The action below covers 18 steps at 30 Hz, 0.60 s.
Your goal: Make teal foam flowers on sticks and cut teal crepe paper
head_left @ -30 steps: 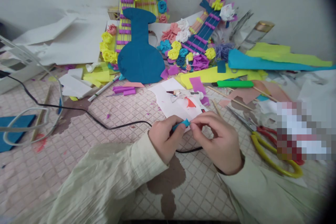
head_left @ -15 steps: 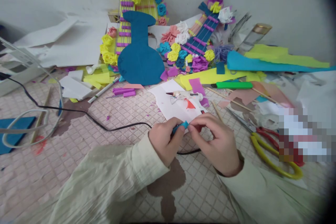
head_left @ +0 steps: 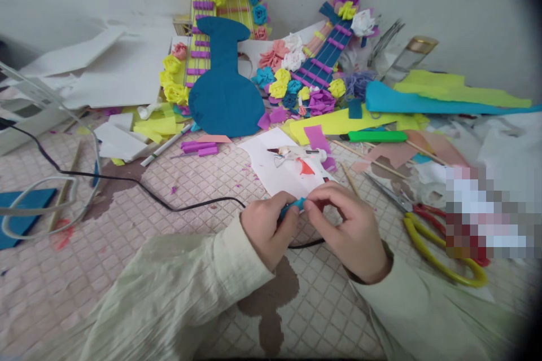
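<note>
A small piece of blue crepe paper (head_left: 292,207) is held between my two hands, low over the table. My left hand (head_left: 267,230) is closed around it, thumb on top. The thumb and forefinger of my right hand (head_left: 350,230) pinch its right end; the fingertips hide part of it. Just beyond my hands a glue gun (head_left: 300,154) lies on a white sheet (head_left: 271,164), beside a red paper scrap (head_left: 305,167). A black cord (head_left: 203,202) runs from the left and passes under my hands.
A blue guitar-shaped cutout (head_left: 226,90) leans at the back before flower-decorated paper instruments. A green cutter (head_left: 376,136), yellow-handled scissors (head_left: 444,254) and blue crepe paper (head_left: 423,100) lie to the right. Purple rolls (head_left: 201,147), white board pieces (head_left: 121,138) and a white cable (head_left: 78,203) lie left.
Both hands stay almost in place. The right fingertips have shifted slightly at the blue paper's end, and a little more of the paper shows between the hands.
</note>
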{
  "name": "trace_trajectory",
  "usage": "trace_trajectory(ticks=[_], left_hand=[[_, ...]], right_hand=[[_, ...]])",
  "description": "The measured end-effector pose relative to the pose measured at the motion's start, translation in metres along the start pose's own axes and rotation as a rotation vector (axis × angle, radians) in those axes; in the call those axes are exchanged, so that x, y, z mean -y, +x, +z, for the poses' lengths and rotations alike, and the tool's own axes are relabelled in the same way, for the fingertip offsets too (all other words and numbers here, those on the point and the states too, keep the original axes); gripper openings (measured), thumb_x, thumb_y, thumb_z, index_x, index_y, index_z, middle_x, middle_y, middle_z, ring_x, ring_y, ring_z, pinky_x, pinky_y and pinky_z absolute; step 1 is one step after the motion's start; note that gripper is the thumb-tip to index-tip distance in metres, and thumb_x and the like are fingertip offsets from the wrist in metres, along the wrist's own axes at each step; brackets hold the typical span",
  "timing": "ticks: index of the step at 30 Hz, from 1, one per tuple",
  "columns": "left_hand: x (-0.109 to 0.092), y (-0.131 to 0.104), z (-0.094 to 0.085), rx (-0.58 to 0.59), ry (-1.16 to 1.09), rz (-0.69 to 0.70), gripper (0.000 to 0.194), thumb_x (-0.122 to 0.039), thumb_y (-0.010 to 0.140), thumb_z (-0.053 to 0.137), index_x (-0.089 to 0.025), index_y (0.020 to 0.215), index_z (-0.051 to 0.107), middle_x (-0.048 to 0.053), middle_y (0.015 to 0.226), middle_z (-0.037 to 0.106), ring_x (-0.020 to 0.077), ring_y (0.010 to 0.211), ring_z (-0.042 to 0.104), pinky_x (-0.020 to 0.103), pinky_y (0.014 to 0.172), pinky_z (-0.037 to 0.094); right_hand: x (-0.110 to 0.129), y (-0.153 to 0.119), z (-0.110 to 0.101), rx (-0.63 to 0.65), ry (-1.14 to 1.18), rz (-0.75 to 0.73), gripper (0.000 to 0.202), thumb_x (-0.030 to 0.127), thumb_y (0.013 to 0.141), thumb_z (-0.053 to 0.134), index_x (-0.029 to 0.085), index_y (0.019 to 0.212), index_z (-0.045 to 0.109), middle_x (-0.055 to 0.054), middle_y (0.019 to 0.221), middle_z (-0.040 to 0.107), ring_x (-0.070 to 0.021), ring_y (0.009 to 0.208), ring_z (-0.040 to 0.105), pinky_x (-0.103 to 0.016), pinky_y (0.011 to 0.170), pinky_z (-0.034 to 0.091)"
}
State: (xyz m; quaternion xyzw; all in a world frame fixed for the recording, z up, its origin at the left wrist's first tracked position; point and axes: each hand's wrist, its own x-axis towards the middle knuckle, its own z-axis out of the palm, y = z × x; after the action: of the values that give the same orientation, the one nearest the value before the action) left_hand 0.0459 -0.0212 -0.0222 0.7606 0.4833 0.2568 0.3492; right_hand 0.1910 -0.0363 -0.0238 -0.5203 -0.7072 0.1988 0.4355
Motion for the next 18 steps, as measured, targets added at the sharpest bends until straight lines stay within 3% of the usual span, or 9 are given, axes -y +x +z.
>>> trace_trajectory(ticks=[12,18], left_hand=[[0.0021,-0.0011,0.0009,-0.008,0.036,0.016,0.024,-0.026,0.081,0.037,-0.016,0.084,0.058,-0.004,0.049,0.048,0.0098,0.043,0.043,0.022,0.046,0.032],[0.0024,-0.0005,0.0026,-0.015,0.066,0.030,0.023,-0.026,0.081,0.037,-0.016,0.080,0.057,-0.003,0.050,0.049,0.0098,0.044,0.044,0.022,0.046,0.032]], right_hand=[[-0.0015,-0.0003,-0.0038,0.017,0.007,-0.003,0.010,0.013,0.078,0.049,0.017,0.073,0.056,-0.003,0.073,0.057,-0.0142,0.070,0.053,-0.029,0.064,0.043],[-0.0013,0.0004,-0.0017,0.007,-0.023,-0.004,0.006,0.015,0.075,0.053,0.018,0.070,0.057,-0.001,0.067,0.056,-0.0127,0.063,0.051,-0.027,0.059,0.042]])
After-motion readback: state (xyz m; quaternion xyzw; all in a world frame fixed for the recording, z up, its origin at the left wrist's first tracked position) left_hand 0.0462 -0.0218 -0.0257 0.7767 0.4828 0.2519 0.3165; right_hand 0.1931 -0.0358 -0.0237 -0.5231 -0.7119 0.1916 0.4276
